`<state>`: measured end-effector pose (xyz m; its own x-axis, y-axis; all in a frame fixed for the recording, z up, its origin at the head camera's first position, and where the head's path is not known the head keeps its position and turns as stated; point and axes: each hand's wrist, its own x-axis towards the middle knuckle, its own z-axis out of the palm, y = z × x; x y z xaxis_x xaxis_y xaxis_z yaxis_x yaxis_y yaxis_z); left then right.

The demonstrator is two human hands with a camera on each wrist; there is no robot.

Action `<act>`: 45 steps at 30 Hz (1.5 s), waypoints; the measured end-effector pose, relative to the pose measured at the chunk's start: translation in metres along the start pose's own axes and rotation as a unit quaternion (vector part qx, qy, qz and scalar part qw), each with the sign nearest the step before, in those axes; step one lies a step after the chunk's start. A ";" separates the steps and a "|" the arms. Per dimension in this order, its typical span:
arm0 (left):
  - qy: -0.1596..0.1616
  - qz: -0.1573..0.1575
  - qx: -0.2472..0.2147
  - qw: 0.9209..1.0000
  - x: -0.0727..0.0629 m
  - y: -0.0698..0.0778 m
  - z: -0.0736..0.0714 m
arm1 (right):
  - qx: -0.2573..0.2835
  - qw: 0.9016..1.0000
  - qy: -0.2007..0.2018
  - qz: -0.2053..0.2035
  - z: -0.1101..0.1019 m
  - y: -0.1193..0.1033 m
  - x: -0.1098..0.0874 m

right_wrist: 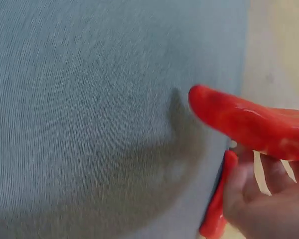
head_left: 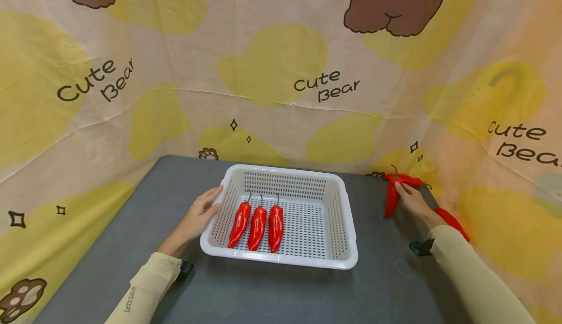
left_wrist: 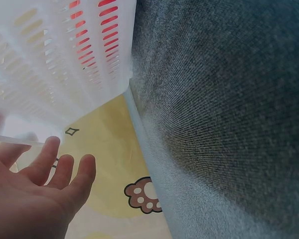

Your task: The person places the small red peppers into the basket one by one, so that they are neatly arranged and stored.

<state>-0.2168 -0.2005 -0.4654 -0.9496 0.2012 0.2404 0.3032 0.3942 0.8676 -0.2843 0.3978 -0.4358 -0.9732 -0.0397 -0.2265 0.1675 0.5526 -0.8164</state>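
Note:
A white plastic basket [head_left: 281, 260] with slotted walls stands on the dark table. Inside its left half, three glossy red chili peppers [head_left: 257, 229] lie side by side, stems toward the far wall. At the basket's left rim my left hand [head_left: 197, 216] grips the edge; its fingers [left_wrist: 82, 179] come up beneath the rim in the left wrist view. Over the table's far right, my right hand [head_left: 414, 202] holds another red chili pepper [right_wrist: 249, 122], its tip hanging toward the table. Behind that one is a further chili pepper [head_left: 411, 181].
Along the table's right edge lies one more red chili pepper [head_left: 452, 224], partly hidden by the right forearm. Dark grey table surface [head_left: 373, 236] lies between the basket and the right arm. A printed cloth [head_left: 272, 70] hangs behind and beside the table.

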 end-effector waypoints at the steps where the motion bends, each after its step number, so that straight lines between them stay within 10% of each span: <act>1: 0.000 -0.001 0.000 1.000 0.000 0.000 0.000 | 0.026 1.000 -0.007 0.002 0.000 0.001 0.000; 9: -0.001 0.003 -0.002 1.000 0.000 0.002 0.000 | 0.206 0.976 -0.064 -0.018 0.003 0.004 0.000; 17: 0.003 0.005 0.006 1.000 0.000 0.001 0.001 | 0.260 0.961 -0.094 0.001 0.004 0.005 -0.002; 33: 0.002 0.003 0.002 1.000 0.000 0.001 0.000 | 0.140 0.985 -0.102 0.000 0.006 0.008 -0.003; 45: -0.003 0.012 -0.007 1.000 0.000 0.001 0.000 | 0.146 0.986 -0.080 -0.033 0.014 0.003 -0.007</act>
<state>-0.2163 -0.1997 -0.4646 -0.9418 0.2156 0.2580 0.3240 0.3770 0.8677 -0.2751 0.3878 -0.4442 -0.9502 -0.2108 -0.2295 0.1656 0.2822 -0.9449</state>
